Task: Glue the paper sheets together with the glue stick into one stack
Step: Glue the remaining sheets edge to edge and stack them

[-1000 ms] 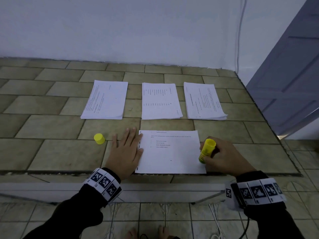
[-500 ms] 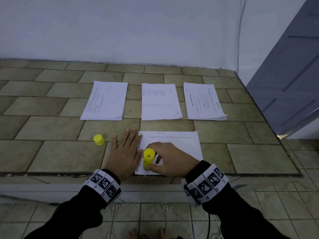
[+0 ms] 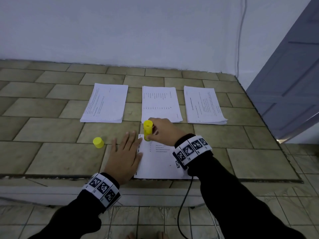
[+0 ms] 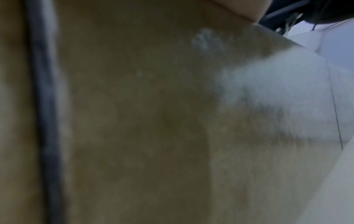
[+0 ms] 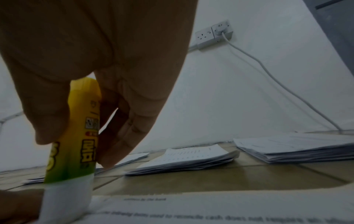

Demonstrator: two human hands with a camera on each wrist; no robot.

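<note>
While the left hand [image 3: 124,156] lies flat, fingers straight and close together, only on the sheet's [image 3: 161,163] left edge, a hard stroke could skew or crease it. Head view: right hand [image 3: 164,132] pinches the glue stick [image 3: 148,130] at the far-left corner; cap [image 3: 98,142] sits apart. Left wrist: blur, can't tell. Right wrist: glue tip [image 5: 65,200] on paper; tilt risks smearing.

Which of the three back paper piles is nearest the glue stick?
The middle pile: the glue stick stands just before its near-left corner; the left and right piles lie off to either side.
</note>
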